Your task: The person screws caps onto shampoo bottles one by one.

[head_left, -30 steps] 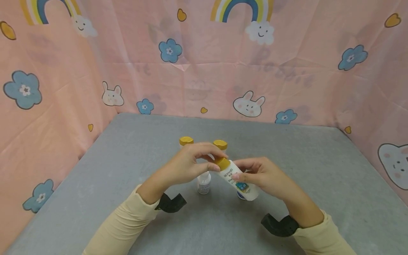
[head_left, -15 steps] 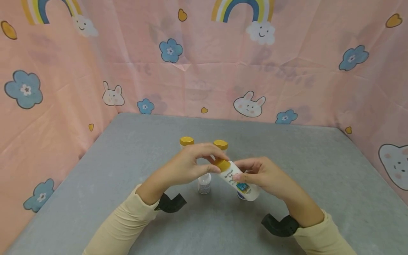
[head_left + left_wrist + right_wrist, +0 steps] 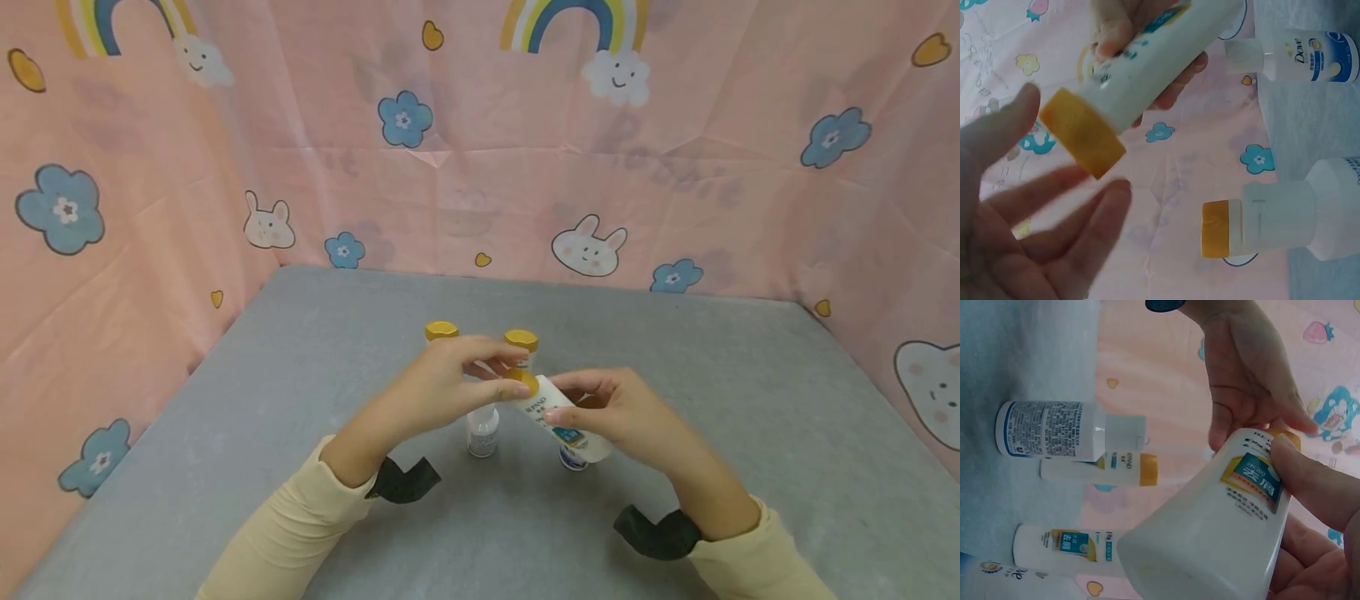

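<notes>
My right hand [image 3: 628, 417] grips a white shampoo-style bottle [image 3: 1210, 528] with a teal and yellow label, tilted with its top toward the left hand. At that top is a gold cap [image 3: 1082, 132]. My left hand [image 3: 435, 387] is around the cap, its thumb and fingers spread; in the left wrist view the thumb tip and fingertips [image 3: 1119, 190] stand just off it, slightly blurred. Below the hands, a small white bottle with a translucent cap [image 3: 482, 435] stands on the table. Another bottle [image 3: 573, 460] is mostly hidden beneath the held one.
Two gold-capped bottles [image 3: 521, 340] stand behind the hands, partly covered by the left one. A Dove bottle [image 3: 1319, 57] with a blue-and-white label shows in the left wrist view. The grey table [image 3: 337, 333] is bordered by a pink patterned curtain [image 3: 487, 183].
The left thumb and fingers have shifted and loosened around the gold cap, exposing more of its top. The right hand keeps its grip, and the bottle has barely moved.
</notes>
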`<state>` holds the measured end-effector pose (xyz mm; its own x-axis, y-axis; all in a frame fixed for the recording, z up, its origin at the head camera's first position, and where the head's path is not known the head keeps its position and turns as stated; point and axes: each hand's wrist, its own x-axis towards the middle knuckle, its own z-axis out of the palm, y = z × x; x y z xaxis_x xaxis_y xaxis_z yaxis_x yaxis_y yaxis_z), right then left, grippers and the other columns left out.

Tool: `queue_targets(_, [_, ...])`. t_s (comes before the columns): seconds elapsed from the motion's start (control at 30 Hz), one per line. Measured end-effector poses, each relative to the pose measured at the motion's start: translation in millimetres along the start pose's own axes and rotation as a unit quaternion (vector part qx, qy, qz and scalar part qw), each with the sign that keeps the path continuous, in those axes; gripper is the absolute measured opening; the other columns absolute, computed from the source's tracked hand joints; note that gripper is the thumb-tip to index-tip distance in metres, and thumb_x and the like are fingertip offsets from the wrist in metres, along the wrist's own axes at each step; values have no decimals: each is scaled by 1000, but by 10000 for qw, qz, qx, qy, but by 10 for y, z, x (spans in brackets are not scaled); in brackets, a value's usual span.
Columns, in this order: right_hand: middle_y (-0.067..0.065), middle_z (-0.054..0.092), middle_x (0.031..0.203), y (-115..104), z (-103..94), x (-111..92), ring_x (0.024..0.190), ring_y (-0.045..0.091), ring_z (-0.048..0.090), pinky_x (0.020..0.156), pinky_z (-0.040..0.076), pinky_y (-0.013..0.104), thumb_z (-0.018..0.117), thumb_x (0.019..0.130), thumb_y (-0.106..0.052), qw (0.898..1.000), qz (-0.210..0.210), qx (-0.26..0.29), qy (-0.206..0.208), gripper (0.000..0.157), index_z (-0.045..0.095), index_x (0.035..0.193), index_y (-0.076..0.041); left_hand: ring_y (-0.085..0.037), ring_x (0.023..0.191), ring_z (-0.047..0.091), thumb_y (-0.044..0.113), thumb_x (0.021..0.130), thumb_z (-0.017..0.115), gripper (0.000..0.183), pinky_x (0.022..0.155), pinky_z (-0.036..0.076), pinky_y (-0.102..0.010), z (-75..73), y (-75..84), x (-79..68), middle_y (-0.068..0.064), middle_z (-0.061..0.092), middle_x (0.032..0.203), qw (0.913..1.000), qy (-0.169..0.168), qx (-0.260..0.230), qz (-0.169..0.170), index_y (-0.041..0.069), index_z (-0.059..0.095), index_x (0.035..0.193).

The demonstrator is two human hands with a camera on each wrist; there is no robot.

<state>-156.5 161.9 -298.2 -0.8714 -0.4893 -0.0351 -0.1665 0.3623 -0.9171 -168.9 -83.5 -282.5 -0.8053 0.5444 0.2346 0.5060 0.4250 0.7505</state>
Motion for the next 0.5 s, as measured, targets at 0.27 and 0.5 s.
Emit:
queue_targets(0.27, [14, 73, 100, -3, 58, -12, 80, 18, 67, 69, 58, 30, 74, 90, -18, 9977, -313, -505, 340, 35, 70, 120, -1, -8, 90, 65, 42, 88, 74, 27, 80, 55, -28, 44, 45, -19, 9, 73, 98, 9956, 115, -71, -931, 22, 75, 107])
queue_targets(0.5, [18, 73, 105, -2, 18, -33, 84, 9, 69, 73, 59, 28, 70, 92, -14, 9982, -550, -191, 113, 35, 68, 122, 4, -7, 89, 65, 36, 88, 75, 27, 81, 55, -26, 36, 62, -23, 7, 75, 99, 9978, 46, -183, -632, 17, 76, 108])
